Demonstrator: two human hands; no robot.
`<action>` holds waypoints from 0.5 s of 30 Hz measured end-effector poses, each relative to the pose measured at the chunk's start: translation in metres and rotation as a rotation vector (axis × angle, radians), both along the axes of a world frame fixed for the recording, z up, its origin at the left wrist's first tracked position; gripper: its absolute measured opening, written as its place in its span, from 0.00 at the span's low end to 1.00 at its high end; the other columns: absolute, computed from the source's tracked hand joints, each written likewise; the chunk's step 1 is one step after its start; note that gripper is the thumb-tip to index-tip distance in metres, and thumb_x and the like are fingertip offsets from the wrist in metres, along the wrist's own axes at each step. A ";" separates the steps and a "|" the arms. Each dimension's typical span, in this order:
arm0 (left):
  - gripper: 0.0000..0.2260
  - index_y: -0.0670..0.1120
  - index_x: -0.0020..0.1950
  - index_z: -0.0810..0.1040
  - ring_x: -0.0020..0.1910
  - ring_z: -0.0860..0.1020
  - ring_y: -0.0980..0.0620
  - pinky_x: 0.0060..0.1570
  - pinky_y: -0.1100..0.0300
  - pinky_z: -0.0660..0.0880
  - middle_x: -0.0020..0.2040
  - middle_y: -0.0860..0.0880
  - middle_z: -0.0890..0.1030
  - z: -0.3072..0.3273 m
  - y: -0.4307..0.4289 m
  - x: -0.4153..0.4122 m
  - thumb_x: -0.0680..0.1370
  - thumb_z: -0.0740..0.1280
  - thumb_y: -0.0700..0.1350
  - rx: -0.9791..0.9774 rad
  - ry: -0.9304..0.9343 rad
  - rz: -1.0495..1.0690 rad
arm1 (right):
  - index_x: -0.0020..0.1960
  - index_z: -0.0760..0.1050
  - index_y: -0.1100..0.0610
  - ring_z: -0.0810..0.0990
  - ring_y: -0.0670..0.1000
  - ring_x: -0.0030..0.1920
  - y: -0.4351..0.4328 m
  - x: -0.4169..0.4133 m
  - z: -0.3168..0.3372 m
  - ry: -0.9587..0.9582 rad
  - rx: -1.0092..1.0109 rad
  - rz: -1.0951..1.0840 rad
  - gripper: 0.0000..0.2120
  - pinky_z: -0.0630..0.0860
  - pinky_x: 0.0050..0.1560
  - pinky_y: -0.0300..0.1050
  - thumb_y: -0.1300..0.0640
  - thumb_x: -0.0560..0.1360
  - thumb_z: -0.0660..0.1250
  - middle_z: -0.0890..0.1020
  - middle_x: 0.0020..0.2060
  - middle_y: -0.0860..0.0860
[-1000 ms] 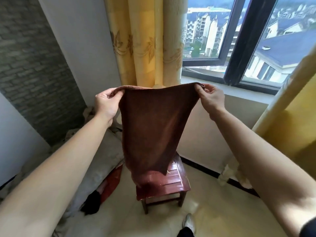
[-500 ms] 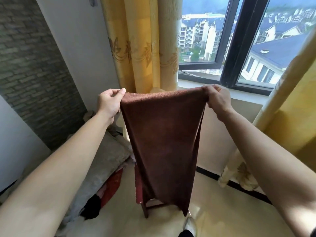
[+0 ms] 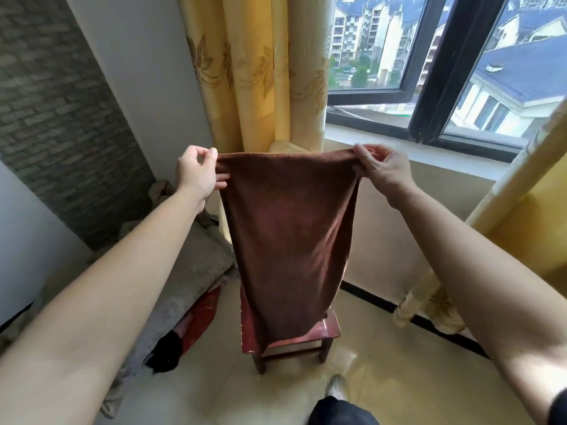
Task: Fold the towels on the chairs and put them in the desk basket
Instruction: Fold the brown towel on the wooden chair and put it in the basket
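The brown towel [image 3: 288,240] hung lengthwise in front of me, its top edge stretched nearly level between my two hands. My left hand [image 3: 196,173] pinched the left top corner between thumb and fingers, and my right hand [image 3: 380,173] gripped the right top corner the same way, fingers curled over the hem. The cloth narrowed as it fell, and its lower end hung over the seat of the red wooden chair [image 3: 306,335]. Whether it touched the seat, I could not tell.

I judged this to be the spreading-out before the first fold. To do it well, I needed the top hem taut and level, the sides hanging free of twist, and then the two corners brought together so the edges met squarely. The slight sag on the right side wanted a gentle pull outward first.

Behind the towel hung a yellow curtain [image 3: 254,72], with the window [image 3: 383,56] to its right. A grey cushion [image 3: 196,271] lay on the floor to the left of the chair. The basket and the bench were nowhere in view.
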State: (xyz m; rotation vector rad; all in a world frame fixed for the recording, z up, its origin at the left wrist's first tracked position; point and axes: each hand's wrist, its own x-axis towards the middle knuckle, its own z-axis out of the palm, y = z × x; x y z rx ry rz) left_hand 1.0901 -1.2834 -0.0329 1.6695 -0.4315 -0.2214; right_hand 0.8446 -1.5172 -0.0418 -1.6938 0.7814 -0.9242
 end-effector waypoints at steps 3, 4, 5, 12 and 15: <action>0.07 0.51 0.44 0.72 0.52 0.83 0.43 0.50 0.49 0.82 0.51 0.45 0.80 -0.010 -0.011 0.018 0.82 0.63 0.49 0.018 0.052 -0.001 | 0.58 0.82 0.56 0.84 0.48 0.49 -0.016 0.021 -0.010 0.068 -0.027 -0.011 0.15 0.80 0.58 0.44 0.60 0.72 0.76 0.85 0.49 0.51; 0.06 0.52 0.45 0.72 0.54 0.82 0.44 0.54 0.48 0.81 0.52 0.45 0.80 -0.013 -0.015 0.022 0.82 0.63 0.49 0.030 0.069 -0.001 | 0.57 0.83 0.54 0.84 0.48 0.49 -0.022 0.029 -0.014 0.069 -0.031 -0.029 0.13 0.81 0.59 0.48 0.61 0.72 0.75 0.85 0.49 0.51; 0.06 0.52 0.45 0.73 0.55 0.82 0.44 0.56 0.48 0.80 0.53 0.45 0.80 -0.013 -0.021 0.026 0.82 0.63 0.49 0.035 0.080 0.001 | 0.53 0.84 0.51 0.84 0.48 0.47 -0.027 0.036 -0.017 0.069 -0.031 -0.034 0.10 0.81 0.59 0.52 0.61 0.73 0.74 0.86 0.46 0.50; 0.05 0.51 0.53 0.72 0.54 0.81 0.50 0.52 0.56 0.79 0.54 0.48 0.79 -0.003 -0.041 0.028 0.83 0.59 0.50 0.046 0.051 0.084 | 0.52 0.80 0.48 0.86 0.50 0.47 -0.041 0.055 -0.017 0.005 0.013 -0.107 0.08 0.82 0.56 0.52 0.58 0.79 0.64 0.85 0.43 0.48; 0.06 0.50 0.55 0.71 0.49 0.78 0.57 0.44 0.66 0.75 0.51 0.51 0.78 -0.003 -0.040 0.017 0.84 0.58 0.50 0.117 -0.081 0.156 | 0.51 0.78 0.48 0.86 0.48 0.48 -0.036 0.047 -0.017 0.003 0.020 -0.144 0.08 0.82 0.56 0.51 0.58 0.80 0.62 0.84 0.44 0.47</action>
